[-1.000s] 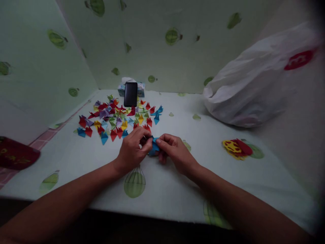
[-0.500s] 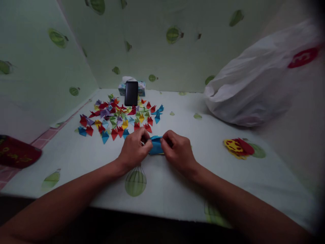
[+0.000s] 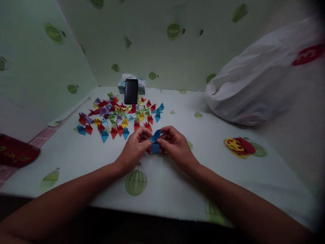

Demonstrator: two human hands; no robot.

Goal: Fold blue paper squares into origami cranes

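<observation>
Near the folded papers (image 3: 119,119), pinches blue paper (image 3: 155,148) between left hand (image 3: 134,145) and right hand (image 3: 179,146); now holds the upper flap (image 3: 156,135) raised rather than flat, apparently mid-fold.

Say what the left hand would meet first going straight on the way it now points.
First the blue paper that the left hand is holding, then probably the right hand just beyond it, though depth is hard to judge from one view.
</observation>
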